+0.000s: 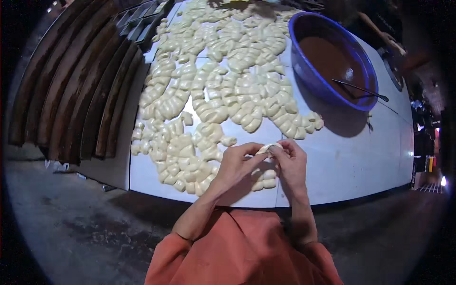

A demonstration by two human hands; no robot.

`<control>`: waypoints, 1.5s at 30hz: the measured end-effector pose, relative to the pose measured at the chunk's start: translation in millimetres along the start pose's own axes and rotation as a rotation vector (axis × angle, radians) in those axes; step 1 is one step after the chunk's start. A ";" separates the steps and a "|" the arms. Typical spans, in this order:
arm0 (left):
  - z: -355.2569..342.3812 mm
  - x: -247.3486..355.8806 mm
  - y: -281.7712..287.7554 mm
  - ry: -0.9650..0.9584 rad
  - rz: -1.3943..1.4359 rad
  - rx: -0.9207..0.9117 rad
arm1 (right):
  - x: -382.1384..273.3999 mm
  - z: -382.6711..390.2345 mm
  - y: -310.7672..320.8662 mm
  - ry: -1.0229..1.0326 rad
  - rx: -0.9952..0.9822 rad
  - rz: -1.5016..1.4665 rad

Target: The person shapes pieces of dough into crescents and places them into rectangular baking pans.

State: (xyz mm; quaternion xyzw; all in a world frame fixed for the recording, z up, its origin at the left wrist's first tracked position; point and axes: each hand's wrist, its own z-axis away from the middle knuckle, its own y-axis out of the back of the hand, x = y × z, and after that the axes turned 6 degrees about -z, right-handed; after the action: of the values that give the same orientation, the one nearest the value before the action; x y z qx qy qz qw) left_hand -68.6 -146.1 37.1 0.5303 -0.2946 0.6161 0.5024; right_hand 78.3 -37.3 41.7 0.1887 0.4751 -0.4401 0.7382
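Close to the table's front edge, my left hand (237, 164) and my right hand (293, 166) meet with fingers closed on one small piece of pale dough (269, 148). Thumbs and fingertips press it from both sides and partly cover it. A short group of dough pieces (264, 180) lies on the table just under my hands. To the left and beyond, many smooth, pale dough pieces (185, 154) sit in crowded, touching rows. At the far right of them stands a large blue basin (304, 71) holding a brown mass (325, 57).
A thin dark long-handled utensil (362, 89) rests across the basin's near rim. The white table (342, 164) reaches to the right. Long dark boards or trays (71, 90) stand in a row on the left, with metal tins (142, 21) behind. Another person's arm (382, 33) shows at the far right.
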 end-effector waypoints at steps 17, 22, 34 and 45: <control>-81.7 15.8 -131.3 -0.637 0.565 0.174 | -64.2 -14.0 37.0 0.226 -0.232 -0.750; -81.5 21.1 -136.2 -0.190 0.599 -0.111 | -115.2 -73.7 87.2 0.522 -0.091 -0.489; -75.0 26.2 -63.9 -0.017 0.069 -0.223 | -184.1 -191.5 169.1 0.199 -0.295 1.176; -109.8 32.7 -101.8 -0.157 0.189 -0.266 | -179.2 -114.7 152.5 0.397 0.033 0.156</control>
State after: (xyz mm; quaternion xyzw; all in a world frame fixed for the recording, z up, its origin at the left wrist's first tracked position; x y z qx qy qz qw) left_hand -10.8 -5.0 21.8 0.4756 -0.4601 0.5729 0.4837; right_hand 114.5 209.5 121.1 0.3199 0.5877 -0.3435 0.6590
